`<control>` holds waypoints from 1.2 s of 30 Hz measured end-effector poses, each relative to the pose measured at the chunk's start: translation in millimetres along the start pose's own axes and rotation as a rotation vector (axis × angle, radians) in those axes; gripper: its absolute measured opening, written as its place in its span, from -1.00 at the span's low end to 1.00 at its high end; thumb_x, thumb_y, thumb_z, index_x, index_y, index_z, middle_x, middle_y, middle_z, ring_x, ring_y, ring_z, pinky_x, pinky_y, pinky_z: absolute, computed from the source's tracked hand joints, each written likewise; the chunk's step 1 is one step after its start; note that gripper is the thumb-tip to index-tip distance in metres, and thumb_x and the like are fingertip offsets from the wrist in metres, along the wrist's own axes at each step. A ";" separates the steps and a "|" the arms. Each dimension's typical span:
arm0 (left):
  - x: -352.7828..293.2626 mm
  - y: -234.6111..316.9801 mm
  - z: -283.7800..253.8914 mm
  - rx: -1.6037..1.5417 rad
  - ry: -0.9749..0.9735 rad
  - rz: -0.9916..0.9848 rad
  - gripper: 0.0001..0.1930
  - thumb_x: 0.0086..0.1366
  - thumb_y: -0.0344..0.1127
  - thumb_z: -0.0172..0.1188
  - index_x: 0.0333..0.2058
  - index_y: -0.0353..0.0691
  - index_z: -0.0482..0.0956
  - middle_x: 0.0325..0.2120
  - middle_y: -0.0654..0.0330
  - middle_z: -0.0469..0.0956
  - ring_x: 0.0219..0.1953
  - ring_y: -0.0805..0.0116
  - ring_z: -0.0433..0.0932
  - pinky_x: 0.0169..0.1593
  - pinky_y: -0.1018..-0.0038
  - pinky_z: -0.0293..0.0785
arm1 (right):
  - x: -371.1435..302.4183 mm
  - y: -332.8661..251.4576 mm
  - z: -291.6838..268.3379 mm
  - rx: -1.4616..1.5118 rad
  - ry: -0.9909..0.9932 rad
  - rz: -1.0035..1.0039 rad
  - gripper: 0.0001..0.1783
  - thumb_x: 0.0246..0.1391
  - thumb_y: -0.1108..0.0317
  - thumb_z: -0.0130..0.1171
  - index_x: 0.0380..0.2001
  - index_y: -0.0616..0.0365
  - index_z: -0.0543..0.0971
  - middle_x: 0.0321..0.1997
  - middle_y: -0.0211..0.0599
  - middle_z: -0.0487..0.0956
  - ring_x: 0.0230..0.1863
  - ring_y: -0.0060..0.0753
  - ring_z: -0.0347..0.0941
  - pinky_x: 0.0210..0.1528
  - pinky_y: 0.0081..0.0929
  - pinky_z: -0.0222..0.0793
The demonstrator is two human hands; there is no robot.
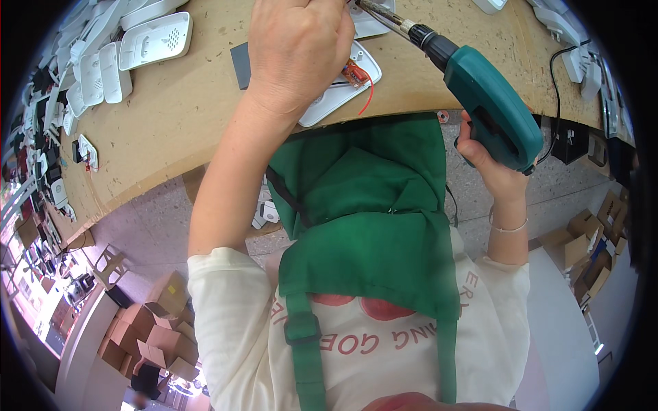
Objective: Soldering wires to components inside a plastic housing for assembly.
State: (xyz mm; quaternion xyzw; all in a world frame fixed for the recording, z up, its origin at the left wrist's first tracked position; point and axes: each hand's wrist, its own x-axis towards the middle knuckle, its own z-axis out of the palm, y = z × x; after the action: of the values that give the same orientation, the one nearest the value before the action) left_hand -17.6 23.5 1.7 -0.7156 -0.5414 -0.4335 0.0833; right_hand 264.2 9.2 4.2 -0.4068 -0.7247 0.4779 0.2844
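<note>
My right hand [499, 172] is wrapped round the handle of a teal soldering gun [492, 103], its metal tip pointing up and left. Close to that tip, my left hand [296, 51] is closed with the back of it toward me; whatever its fingers hold is hidden. Partly under my left wrist lies a white plastic shell [371, 63] at the table's near edge. On this shell sits a small orange-red circuit board [355, 74] with a loose red wire [371, 98] curving off it. Behind it, another white shell [369, 27] shows beneath the soldering tip.
A dark grey flat piece [240, 66] lies left of my wrist. White plastic shells [156, 41] are heaped at the far left, with a small white part [88, 152] nearer. A black cable [556, 103] trails on the right. Cardboard boxes [164, 342] stand on the floor.
</note>
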 end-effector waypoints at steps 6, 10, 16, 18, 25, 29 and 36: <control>-0.5 2.1 -1.0 0.006 0.012 -0.002 -0.91 -0.05 -0.60 0.16 -0.49 -0.39 0.49 -0.36 -0.03 0.47 -0.33 -0.01 0.48 -0.25 0.26 0.42 | 6.7 -8.7 5.0 -0.002 0.048 -0.068 -0.53 -0.22 0.42 0.47 -0.19 0.33 0.53 -0.34 -0.31 0.57 -0.34 -0.53 0.47 -0.25 -0.61 0.41; 0.4 1.7 -2.1 0.034 0.006 0.018 -0.90 -0.05 -0.60 0.16 -0.48 -0.39 0.49 -0.35 -0.02 0.47 -0.32 -0.01 0.48 -0.25 0.26 0.41 | 8.9 -10.3 5.9 -0.006 0.077 -0.144 -0.49 -0.23 0.42 0.48 -0.16 0.31 0.51 -0.42 -0.40 0.54 -0.41 -0.62 0.41 -0.36 -0.69 0.36; -0.7 1.7 -2.1 -0.033 -0.007 -0.042 -0.90 -0.06 -0.59 0.17 -0.49 -0.38 0.49 -0.36 -0.02 0.47 -0.33 -0.01 0.47 -0.25 0.24 0.41 | 13.2 -17.9 3.7 -0.041 0.035 -0.177 -0.38 -0.24 0.46 0.47 -0.05 0.36 0.46 -0.42 -0.40 0.52 -0.42 -0.63 0.39 -0.37 -0.70 0.34; 0.1 0.8 -1.1 -0.010 0.005 -0.013 -0.91 -0.06 -0.59 0.17 -0.49 -0.38 0.49 -0.37 -0.02 0.47 -0.33 -0.02 0.47 -0.26 0.24 0.41 | 11.3 -19.4 3.0 -0.030 0.029 -0.139 -0.38 -0.24 0.46 0.48 -0.05 0.35 0.46 -0.43 -0.41 0.52 -0.42 -0.64 0.39 -0.37 -0.71 0.34; -0.7 0.8 -1.8 0.022 -0.002 -0.008 -0.91 -0.06 -0.59 0.17 -0.50 -0.39 0.49 -0.36 -0.04 0.47 -0.32 -0.02 0.47 -0.24 0.23 0.41 | 10.7 -22.6 2.3 0.046 0.014 -0.031 -0.50 -0.21 0.43 0.46 -0.16 0.36 0.51 -0.39 -0.28 0.58 -0.38 -0.52 0.47 -0.31 -0.60 0.43; -0.5 0.2 -1.3 0.028 0.008 0.000 -0.91 -0.06 -0.59 0.17 -0.50 -0.39 0.49 -0.35 -0.04 0.47 -0.31 -0.03 0.47 -0.23 0.24 0.41 | 9.1 -21.5 4.3 0.087 0.033 -0.020 -0.49 -0.22 0.42 0.46 -0.17 0.35 0.50 -0.42 -0.30 0.57 -0.40 -0.53 0.46 -0.34 -0.60 0.42; -2.0 -1.2 0.1 0.034 -0.004 -0.010 -0.92 -0.03 -0.58 0.16 -0.48 -0.39 0.49 -0.34 -0.04 0.46 -0.30 -0.02 0.46 -0.22 0.25 0.40 | 6.9 -16.9 3.6 0.045 0.038 -0.069 -0.55 -0.22 0.43 0.47 -0.23 0.31 0.51 -0.43 -0.37 0.56 -0.44 -0.62 0.46 -0.40 -0.69 0.41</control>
State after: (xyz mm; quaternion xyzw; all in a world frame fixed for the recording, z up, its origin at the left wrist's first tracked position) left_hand -18.7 22.6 -0.2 -0.7123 -0.5522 -0.4233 0.0922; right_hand 252.5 9.9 18.6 -0.3842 -0.7219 0.4760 0.3236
